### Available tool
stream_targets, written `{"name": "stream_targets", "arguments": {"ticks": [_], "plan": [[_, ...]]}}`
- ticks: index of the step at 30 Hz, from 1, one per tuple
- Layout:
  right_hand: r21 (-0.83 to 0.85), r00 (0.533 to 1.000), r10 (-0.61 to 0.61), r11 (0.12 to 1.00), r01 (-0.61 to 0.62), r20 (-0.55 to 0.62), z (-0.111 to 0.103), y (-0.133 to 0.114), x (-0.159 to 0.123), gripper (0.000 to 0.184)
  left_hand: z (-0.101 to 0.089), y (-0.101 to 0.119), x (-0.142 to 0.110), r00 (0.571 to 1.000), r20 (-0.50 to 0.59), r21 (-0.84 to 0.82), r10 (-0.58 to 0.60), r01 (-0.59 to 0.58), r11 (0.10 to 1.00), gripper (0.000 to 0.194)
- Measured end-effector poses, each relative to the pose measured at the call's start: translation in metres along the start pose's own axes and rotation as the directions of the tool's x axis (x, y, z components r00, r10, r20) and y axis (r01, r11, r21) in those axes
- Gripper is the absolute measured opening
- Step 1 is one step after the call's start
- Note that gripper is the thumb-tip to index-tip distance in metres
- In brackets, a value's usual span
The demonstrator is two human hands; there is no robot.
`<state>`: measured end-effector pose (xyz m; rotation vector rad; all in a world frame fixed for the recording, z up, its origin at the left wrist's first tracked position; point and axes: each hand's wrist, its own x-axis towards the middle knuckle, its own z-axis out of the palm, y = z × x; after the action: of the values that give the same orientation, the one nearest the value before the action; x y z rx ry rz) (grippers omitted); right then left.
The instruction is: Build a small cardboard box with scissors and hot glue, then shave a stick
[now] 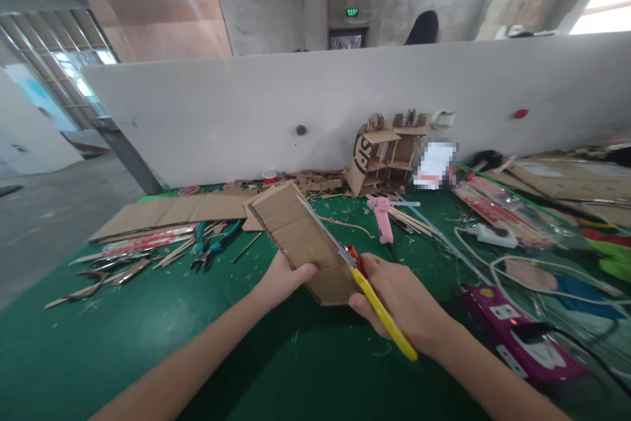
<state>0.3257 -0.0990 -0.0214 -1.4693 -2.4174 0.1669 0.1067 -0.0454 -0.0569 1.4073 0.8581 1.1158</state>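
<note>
l hand (283, 276), angled up from lower l, grips cardboard (300, 230) by its l edge, thumb on front; piece tilted, held over table (148, 355) ctr. r hand (401, 299), fingers curled, grips scissors (384, 317), blades along cardboard's r edge. stand (361, 168) behind w/ blk print, approx "sf"; green sign (351, 12) far back reads "exit".

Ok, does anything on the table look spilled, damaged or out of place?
No spill or breakage stands out. The odd spot is the scraps, heaped untidily by the white panel and strewn across the table; probably just cutting litter, given the scissors at the held cardboard. The pliers lie open.
</note>
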Motion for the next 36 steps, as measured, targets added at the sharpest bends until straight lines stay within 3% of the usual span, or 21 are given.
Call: {"name": "stream_targets", "arguments": {"ticks": [6, 19, 36], "plan": [[0.090, 1.000, 0.020, 0.996, -0.022, 0.019, 0.000, 0.001, 0.000, 0.040, 0.002, -0.004, 0.001, 1.000, -0.010, -0.050, 0.021, -0.021, 0.999, 0.073], [-0.065, 0.997, 0.078, 0.995, -0.077, 0.003, 0.004, -0.002, 0.002, 0.048, 0.008, 0.004, -0.002, 0.998, -0.053, -0.010, -0.047, 0.047, 0.999, 0.074], [-0.034, 0.998, 0.035, 0.999, -0.037, -0.055, 0.014, 0.007, 0.000, 0.049, 0.009, 0.004, -0.002, 1.000, 0.029, -0.040, -0.007, 0.008, 0.999, 0.066]]}}
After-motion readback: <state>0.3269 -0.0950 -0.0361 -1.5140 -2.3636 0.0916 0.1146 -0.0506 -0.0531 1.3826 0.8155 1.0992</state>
